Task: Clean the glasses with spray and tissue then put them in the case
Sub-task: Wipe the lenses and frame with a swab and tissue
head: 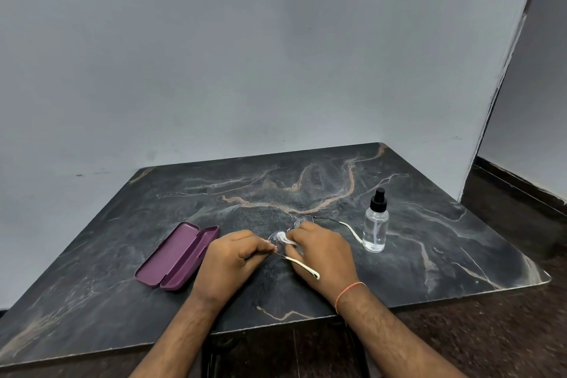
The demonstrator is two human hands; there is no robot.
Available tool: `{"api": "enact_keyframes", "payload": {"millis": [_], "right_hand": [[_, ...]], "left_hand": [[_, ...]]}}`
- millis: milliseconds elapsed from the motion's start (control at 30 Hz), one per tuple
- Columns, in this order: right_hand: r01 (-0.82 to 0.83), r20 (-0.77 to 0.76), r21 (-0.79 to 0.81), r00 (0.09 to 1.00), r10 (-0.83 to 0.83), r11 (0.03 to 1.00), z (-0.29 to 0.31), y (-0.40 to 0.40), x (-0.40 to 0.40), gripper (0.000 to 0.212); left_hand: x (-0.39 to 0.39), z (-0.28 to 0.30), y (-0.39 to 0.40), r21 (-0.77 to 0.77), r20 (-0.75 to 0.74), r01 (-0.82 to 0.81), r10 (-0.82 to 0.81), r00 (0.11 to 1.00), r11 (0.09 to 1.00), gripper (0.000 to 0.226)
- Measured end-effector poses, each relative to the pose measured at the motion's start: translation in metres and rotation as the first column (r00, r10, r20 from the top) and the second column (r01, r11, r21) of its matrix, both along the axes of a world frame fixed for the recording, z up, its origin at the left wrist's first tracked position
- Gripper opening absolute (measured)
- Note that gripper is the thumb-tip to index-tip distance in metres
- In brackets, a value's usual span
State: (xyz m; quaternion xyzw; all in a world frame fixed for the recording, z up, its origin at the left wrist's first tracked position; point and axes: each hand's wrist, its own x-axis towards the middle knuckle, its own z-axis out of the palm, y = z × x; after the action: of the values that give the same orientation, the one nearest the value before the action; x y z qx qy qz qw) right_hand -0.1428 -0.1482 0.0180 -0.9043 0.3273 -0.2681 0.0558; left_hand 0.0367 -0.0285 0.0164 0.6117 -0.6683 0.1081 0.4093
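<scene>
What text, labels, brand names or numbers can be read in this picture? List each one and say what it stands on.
No readable text in this view.
The spray bottle: clear with a black cap, no label showing.
The purple case: open, plain inside, no marking showing.
The glasses, gripped by the left hand and wiped with tissue by the right hand: any print on the temples is too small to tell.

Both forearms reach forward; left hand point(231, 258) curled with fingertips pinched, right hand point(322, 252) curled, knuckles up.

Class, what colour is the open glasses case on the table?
Purple: the open hard-shell glasses case, clearest in the head view.
</scene>
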Motion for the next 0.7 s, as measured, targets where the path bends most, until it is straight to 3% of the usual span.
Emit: {"api": "enact_keyframes", "payload": {"millis": [167, 333, 500, 700], "right_hand": [[-0.116, -0.012, 0.063, 0.993, 0.117, 0.991, 0.0018, 0.0024, -0.0027, 0.033], [0.012, 0.010, 0.016, 1.000, -0.012, 1.000, 0.0010, 0.0013, -0.0005, 0.029], [-0.065, -0.033, 0.043, 0.997, 0.066, 0.997, 0.0019, 0.0048, -0.0015, 0.037], [0.023, 0.019, 0.018, 1.000, -0.023, 1.000, -0.0009, 0.0032, 0.0012, 0.025]], "left_hand": [[0.0023, -0.0014, -0.0001, -0.013, 0.014, -0.011, 0.011, 1.000, 1.000, 0.014], [0.0032, -0.0035, -0.0019, -0.005, 0.012, -0.002, 0.002, 1.000, 1.000, 0.017], [0.0039, -0.0036, -0.0012, -0.023, 0.020, -0.006, 0.006, 1.000, 1.000, 0.009], [0.0021, -0.0044, -0.0031, -0.006, 0.016, -0.006, 0.007, 1.000, 1.000, 0.021]]}}
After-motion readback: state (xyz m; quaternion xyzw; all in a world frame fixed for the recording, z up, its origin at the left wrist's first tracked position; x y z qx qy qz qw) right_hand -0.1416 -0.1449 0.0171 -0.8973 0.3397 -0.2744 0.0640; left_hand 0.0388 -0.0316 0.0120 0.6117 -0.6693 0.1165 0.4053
